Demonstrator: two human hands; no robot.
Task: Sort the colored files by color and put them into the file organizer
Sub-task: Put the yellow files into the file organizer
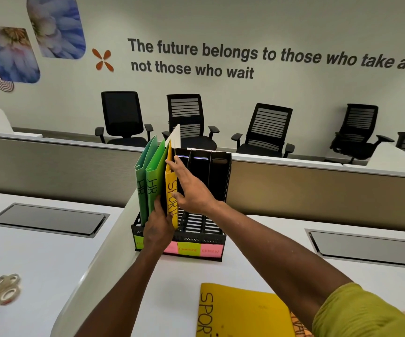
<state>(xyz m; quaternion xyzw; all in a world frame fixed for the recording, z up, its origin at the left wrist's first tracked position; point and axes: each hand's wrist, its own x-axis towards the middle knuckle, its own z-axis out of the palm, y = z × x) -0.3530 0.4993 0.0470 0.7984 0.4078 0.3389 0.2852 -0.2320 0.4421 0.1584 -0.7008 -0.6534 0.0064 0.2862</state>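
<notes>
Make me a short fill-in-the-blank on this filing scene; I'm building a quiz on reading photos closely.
1. The two green files in the file organizer are marked ____.
2. The right hand rests on an upright ____ file.
3. The file lying flat on the desk is coloured ____.
4. The left hand touches the files at the organizer's ____ end.

Missing words: HR; yellow; yellow; left

A black organizer (217, 190) is seen on the white bench (50, 263). Two green files (147, 176) stand in its left slots. An upright yellow file (171, 190) is held by the left hand (158, 224) and steadied by the right hand (191, 188). Another yellow file (240, 310) lies nearer, flat.
</notes>
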